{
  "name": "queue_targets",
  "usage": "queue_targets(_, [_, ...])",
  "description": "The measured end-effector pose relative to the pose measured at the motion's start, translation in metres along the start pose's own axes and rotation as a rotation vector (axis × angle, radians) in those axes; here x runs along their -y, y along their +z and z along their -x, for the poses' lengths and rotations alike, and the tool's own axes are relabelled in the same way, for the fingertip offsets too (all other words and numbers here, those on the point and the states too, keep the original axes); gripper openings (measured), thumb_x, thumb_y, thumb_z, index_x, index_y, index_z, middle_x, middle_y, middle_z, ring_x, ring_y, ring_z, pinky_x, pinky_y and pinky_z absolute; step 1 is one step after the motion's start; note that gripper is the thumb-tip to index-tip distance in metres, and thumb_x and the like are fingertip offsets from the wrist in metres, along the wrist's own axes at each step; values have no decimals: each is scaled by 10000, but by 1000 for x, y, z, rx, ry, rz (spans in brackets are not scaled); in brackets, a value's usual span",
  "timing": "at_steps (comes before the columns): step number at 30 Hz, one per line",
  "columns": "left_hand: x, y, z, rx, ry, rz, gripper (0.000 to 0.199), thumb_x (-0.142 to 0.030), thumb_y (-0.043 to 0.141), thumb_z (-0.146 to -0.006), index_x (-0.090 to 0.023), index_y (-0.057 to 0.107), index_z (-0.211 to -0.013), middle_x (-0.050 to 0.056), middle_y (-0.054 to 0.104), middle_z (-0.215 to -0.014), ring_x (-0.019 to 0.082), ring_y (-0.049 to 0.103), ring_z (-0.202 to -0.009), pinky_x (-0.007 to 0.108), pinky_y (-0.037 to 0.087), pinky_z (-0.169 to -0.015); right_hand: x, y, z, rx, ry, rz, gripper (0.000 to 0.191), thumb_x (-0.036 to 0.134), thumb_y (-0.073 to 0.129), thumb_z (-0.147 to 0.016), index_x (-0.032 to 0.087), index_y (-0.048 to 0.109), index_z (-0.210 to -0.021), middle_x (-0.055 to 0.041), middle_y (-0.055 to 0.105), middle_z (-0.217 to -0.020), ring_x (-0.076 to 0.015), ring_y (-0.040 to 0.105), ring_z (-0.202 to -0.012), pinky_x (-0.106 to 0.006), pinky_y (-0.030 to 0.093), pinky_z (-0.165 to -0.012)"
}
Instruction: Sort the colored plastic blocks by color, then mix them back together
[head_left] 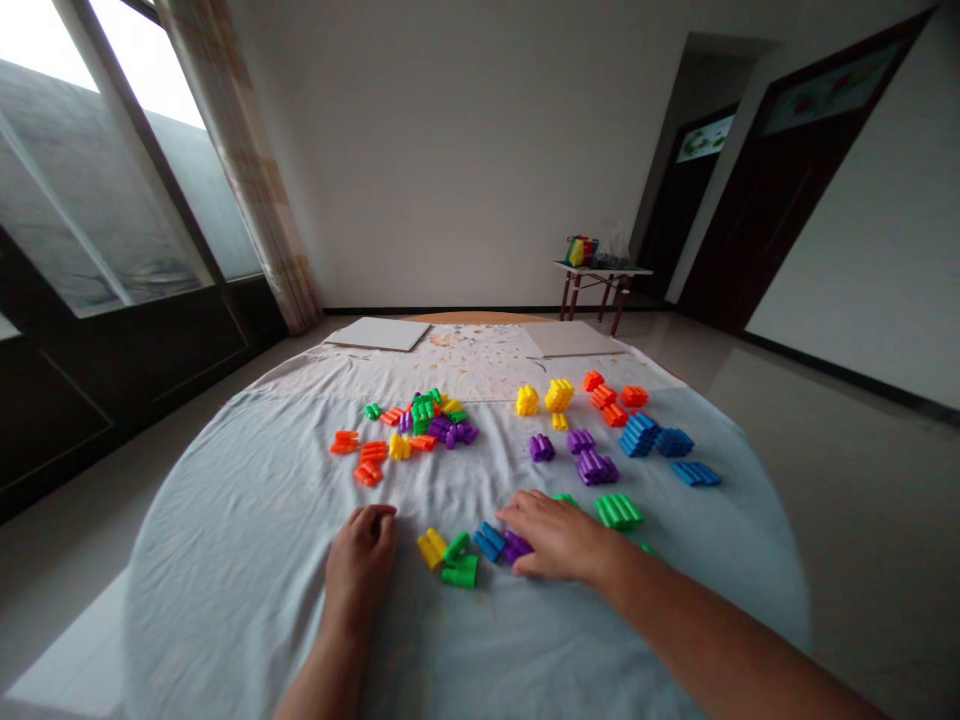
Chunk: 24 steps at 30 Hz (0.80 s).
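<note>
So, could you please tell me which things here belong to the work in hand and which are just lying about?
Apparently in the work:
purple piece at the right hand
blue piece
yellow piece
mixed pile
colour-grouped pieces

Seemingly just lying about:
left board
right board
colourful bag on the side table

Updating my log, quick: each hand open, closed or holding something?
Left hand: loosely curled, nothing visible inside; whether fully closed cannot be told.
Right hand: at a purple piece; whether gripping cannot be told.
</note>
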<state>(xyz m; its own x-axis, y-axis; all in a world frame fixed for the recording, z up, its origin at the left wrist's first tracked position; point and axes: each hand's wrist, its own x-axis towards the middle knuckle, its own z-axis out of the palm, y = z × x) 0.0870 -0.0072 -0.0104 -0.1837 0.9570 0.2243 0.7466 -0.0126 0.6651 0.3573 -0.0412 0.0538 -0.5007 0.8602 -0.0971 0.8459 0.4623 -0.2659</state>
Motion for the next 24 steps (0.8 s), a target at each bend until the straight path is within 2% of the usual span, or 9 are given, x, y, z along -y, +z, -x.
queue_targets(3, [-1,-1,0,-10,2,-5,298,-383,419,-761,-211,651,-832,34,669,-858,162,596,-717,263,441,-668,0,9,-8,-23,-33,-70,405,271,706,-708,189,596,-1089,-91,584,-1072,-248,522,-1057,-334,409,-914])
queue_targets(7, [0,-1,0,-8,14,-5,296,-375,422,-760,-206,652,-838,39,671,-863,165,598,-725,266,445,-678,5,18,-26,-126,-40,-156,379,228,684,-737,174,590,-1101,-90,590,-1086,-217,528,-1056,-293,400,-907])
queue_targets(13, [-1,-2,0,-18,25,-7,296,-378,424,-754,-204,654,-825,43,678,-856,169,606,-726,268,456,-674,19,20,-39,-311,-6,-102,354,280,641,-763,212,593,-1108,-66,609,-1078,-225,504,-1055,-334,364,-908])
queue_targets(18, [-3,-4,1,-20,22,-13,303,-385,418,-752,-209,655,-821,46,680,-872,178,619,-750,276,463,-685,28,26,-44,-284,97,-20,302,251,606,-758,209,621,-1056,-82,643,-979,-261,522,-992,-395,370,-855])
queue_targets(24, [-3,-5,-3,9,27,-23,329,-401,404,-753,-202,655,-829,63,673,-884,188,623,-756,297,471,-698,24,43,-44,-400,31,-128,340,156,573,-760,239,608,-1089,-46,641,-993,-216,528,-973,-350,381,-859])
